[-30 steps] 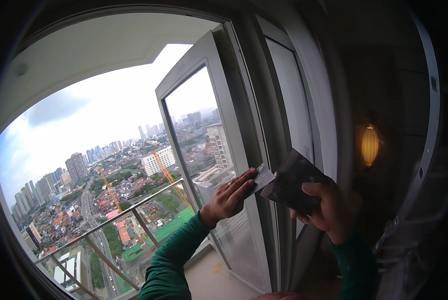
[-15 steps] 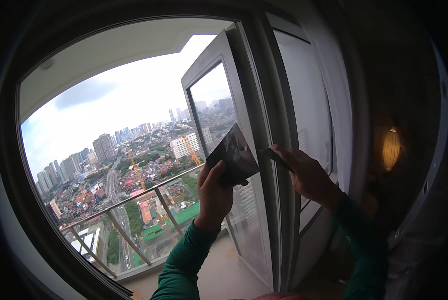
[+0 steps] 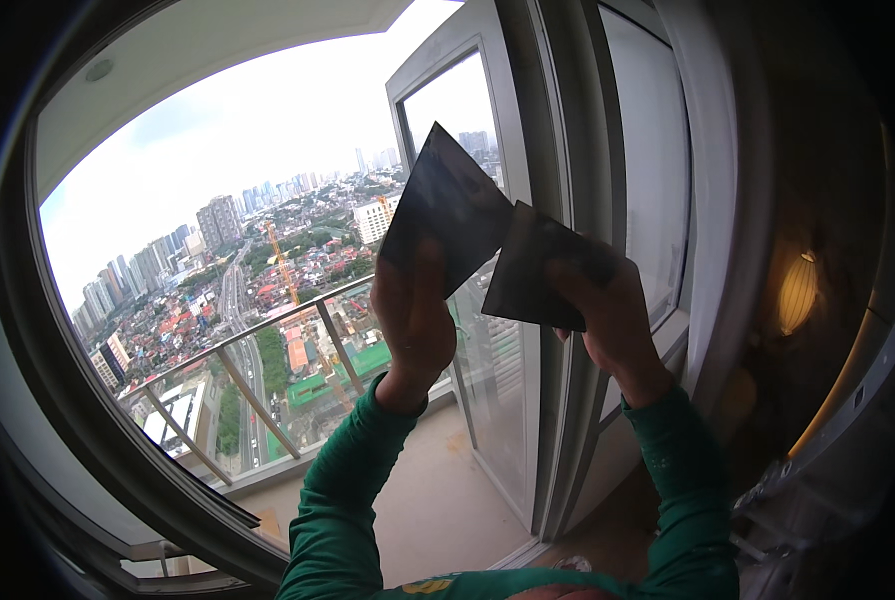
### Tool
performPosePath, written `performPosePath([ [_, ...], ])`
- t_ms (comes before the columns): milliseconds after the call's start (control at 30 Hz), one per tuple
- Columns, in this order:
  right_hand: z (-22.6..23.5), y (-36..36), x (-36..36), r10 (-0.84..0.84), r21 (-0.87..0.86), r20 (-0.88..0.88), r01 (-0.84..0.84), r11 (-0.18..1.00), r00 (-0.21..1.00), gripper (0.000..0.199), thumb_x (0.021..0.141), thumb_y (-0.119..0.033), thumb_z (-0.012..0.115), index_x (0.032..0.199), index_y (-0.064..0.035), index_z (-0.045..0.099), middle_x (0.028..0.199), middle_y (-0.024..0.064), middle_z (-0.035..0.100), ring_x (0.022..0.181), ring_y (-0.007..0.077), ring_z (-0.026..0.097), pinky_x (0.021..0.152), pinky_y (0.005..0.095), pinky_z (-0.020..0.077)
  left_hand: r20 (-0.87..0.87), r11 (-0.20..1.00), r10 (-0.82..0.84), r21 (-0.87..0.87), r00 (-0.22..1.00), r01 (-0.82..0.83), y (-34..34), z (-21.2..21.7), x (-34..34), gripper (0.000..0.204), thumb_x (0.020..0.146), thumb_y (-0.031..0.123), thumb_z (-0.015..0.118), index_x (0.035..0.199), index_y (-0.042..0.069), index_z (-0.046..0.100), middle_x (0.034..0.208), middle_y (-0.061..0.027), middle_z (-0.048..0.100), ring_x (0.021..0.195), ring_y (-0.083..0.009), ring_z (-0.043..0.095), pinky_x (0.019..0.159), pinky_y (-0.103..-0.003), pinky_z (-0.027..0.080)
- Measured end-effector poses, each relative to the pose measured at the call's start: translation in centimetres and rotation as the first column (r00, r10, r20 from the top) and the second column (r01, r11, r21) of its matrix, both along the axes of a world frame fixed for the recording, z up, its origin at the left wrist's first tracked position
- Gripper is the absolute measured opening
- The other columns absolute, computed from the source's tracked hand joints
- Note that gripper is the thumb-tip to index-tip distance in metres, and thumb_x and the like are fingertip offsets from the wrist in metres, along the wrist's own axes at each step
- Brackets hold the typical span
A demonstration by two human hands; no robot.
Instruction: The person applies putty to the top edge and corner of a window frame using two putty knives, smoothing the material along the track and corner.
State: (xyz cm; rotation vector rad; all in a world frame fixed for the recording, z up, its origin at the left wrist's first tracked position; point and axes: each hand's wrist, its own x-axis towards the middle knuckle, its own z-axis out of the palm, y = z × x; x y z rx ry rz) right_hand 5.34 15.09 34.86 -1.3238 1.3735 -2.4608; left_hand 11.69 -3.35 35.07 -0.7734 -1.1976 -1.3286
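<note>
My left hand holds up a thin, dark, flat four-sided piece, its thumb lying across the near face and its upper corner pointing up. A second thin dark square piece is in my right hand, also with the thumb over its face. Their neighbouring edges come very close near the middle; whether they touch I cannot tell. Both pieces are raised in front of an open glazed door. Most fingertips are hidden behind the pieces.
Beyond the doorway a balcony has a metal railing and a pale floor, with a city far below. A fixed window stands right of the door frame. Farther right, a lit yellowish lamp glows in the dim room.
Both hands have risen in view. The right piece has turned from nearly edge-on to face me and moved closer beside the left piece. The whole view has shifted slightly.
</note>
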Motion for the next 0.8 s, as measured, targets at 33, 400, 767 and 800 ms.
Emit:
performPosePath([
  [33, -0.3, -0.6, -0.1, 0.025, -0.016, 0.011, -0.025, 1.0, 1.0, 0.034, 0.092, -0.009, 0.073, 0.121, 0.0042, 0.062, 0.084, 0.0095, 0.071, 0.058, 0.012, 0.065, 0.043, 0.0244, 0.0492, -0.002, 0.997, 0.065, -0.031, 0.998, -0.065, -0.4, -0.7, -0.1, 0.036, 0.107, 0.011, 0.052, 0.14, -0.004, 0.052, 0.133, -0.0108, 0.063, 0.116, -0.0182, 0.061, 0.1, -0.034, 0.049],
  [400, 2.6, -3.1, -1.1, 0.002, -0.055, -0.067, -0.006, 0.998, 0.998, 0.037, 0.093, -0.008, 0.071, 0.127, 0.0009, 0.06, 0.098, 0.008, 0.072, 0.068, 0.0139, 0.07, 0.044, 0.0251, 0.0495, 0.009, 0.8, 0.56, -0.266, 0.828, -0.538, -8.4, -3.4, 2.5, 0.032, 0.103, 0.009, 0.052, 0.13, -0.008, 0.058, 0.11, -0.0227, 0.073, 0.099, -0.0274, 0.073, 0.086, -0.036, 0.056],
  [767, 35.3, -1.6, -12.5, -0.765, -0.2, -0.456, 0.785, 0.587, 0.456, 0.017, 0.086, -0.019, 0.068, 0.095, -0.0043, 0.067, 0.084, 0.0077, 0.071, 0.068, 0.0176, 0.064, 0.054, 0.0344, 0.0451, 0.28, 0.469, 0.843, 0.039, 0.46, -0.882, -23.1, -10.5, 13.0, 0.037, 0.106, 0.02, 0.052, 0.127, -0.01, 0.06, 0.114, -0.0241, 0.069, 0.101, -0.0335, 0.069, 0.089, -0.041, 0.052],
  [800, 37.2, -3.0, -11.5, -0.765, -0.211, -0.45, 0.777, 0.593, 0.462, 0.015, 0.088, -0.015, 0.063, 0.093, -0.0018, 0.066, 0.081, 0.0097, 0.07, 0.066, 0.0198, 0.065, 0.051, 0.0369, 0.0452, 0.136, 0.26, 0.958, -0.041, 0.253, -0.965, -25.1, -11.9, 13.4, 0.034, 0.107, 0.017, 0.05, 0.126, -0.01, 0.059, 0.118, -0.0278, 0.067, 0.102, -0.0396, 0.067, 0.087, -0.045, 0.053],
])
